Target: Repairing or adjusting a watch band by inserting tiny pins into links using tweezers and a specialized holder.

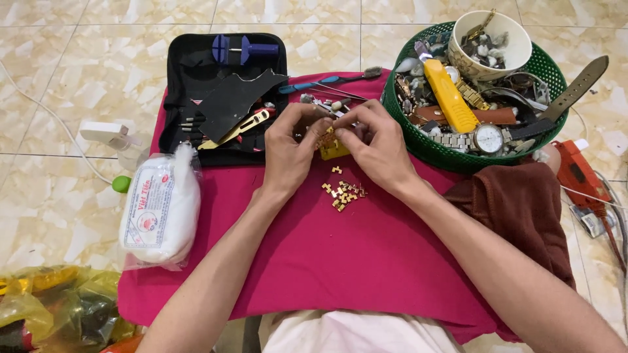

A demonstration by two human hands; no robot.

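Both my hands meet over a magenta cloth. My left hand and my right hand pinch a small gold-coloured watch band piece between their fingertips. A yellow block lies right under the fingers. Just below the hands sits a small heap of loose gold links, with one link lying apart above it.
A black tool case with a blue tool lies at the back left. A green basket of watches, straps and a white cup stands at the right. Near it are a white cotton bag, tweezers, a brown cloth and an orange tool.
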